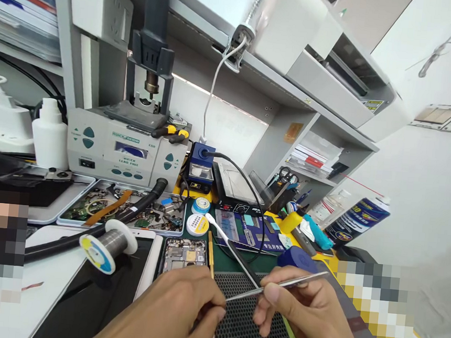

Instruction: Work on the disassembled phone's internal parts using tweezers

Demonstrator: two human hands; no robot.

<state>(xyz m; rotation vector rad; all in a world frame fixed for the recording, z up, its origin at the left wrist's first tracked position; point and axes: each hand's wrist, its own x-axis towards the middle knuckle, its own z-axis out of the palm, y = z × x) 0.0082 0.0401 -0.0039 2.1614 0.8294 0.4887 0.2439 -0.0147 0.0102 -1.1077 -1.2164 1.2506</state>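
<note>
so r hand (308, 309) grips tweezers (307, 279), long axis slanted, tip down-left twd curled l hand (188, 297), hold unclear.

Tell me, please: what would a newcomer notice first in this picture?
Probably the slender metal tool in the right hand, its tip at the left hand, over a black perforated mat. Then the grey QUICK station at back left, and the wire spool in front of it.

There are two hands (185, 297) (302, 304), one pair of tweezers (298, 279), one spool (110, 244) and two round tubs (201, 204) (197, 225).
</note>
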